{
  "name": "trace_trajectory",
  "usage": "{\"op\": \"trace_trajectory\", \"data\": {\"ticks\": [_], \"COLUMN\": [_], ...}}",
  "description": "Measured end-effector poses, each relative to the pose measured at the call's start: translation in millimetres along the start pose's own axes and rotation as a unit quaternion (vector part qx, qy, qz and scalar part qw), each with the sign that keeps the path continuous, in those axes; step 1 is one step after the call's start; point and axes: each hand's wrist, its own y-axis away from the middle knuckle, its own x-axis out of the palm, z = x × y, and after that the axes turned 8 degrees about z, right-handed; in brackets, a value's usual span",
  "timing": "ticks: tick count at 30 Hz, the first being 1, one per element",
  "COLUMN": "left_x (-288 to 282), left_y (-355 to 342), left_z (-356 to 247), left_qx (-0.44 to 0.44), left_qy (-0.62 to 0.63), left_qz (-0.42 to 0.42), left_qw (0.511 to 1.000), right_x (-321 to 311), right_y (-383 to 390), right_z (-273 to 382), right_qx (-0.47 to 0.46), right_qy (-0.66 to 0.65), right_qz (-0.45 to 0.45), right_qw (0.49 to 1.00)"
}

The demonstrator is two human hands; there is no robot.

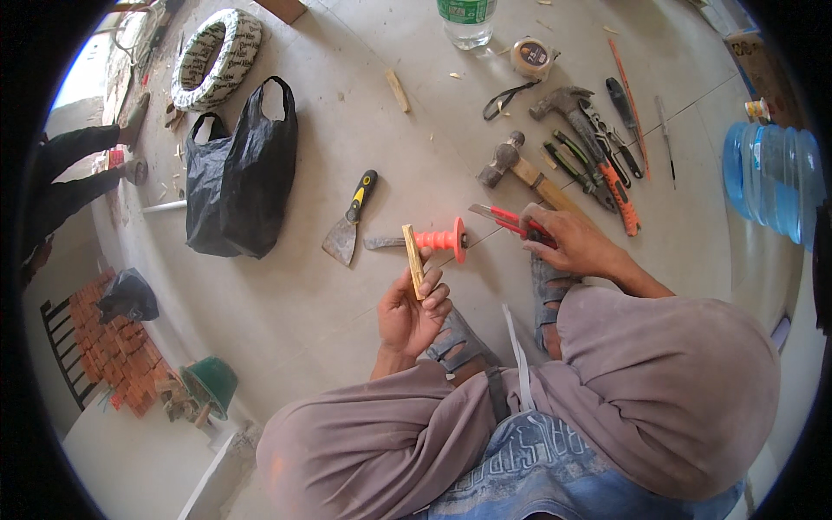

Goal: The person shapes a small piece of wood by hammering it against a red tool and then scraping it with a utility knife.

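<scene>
Left hand (414, 314): we are pinching the lower part of a short wood stick (413, 260) between thumb and curled fingers. The stick is standing nearly upright, its top tilting slightly left. Right hand (568, 241): we are gripping a red knife (513, 221), fingers wrapped around its handle; its blade is showing and pointing left, well apart from the stick.

Behind the stick, we are seeing a chisel (438, 241) with an orange handle lying on the floor (347, 325). Left of it is lying a scraper (351, 217). Beyond the right hand, we are noting a wooden-handled hammer (503, 163), then pliers (585, 178), a claw hammer (563, 102) and a screwdriver (620, 100).

Farther out, a tape measure (533, 59) is lying near a bottle (468, 35); a black bag (251, 182) is standing at left, a blue water jug (771, 182) at far right.
</scene>
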Motion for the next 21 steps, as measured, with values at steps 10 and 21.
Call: {"op": "trace_trajectory", "data": {"ticks": [10, 21], "left_x": [1, -5], "left_y": [-3, -7], "left_z": [0, -5], "left_qx": [0.000, 0.007], "left_qy": [-0.065, -0.005], "left_qz": [-0.045, -0.042], "left_qw": [0.997, 0.999], "right_x": [-3, -1], "right_y": [4, 8], "right_z": [2, 7], "right_qx": [-0.035, -0.026], "right_qy": [-0.224, -0.359], "right_qz": [0.048, 0.047], "right_qw": [0.973, 0.932]}}
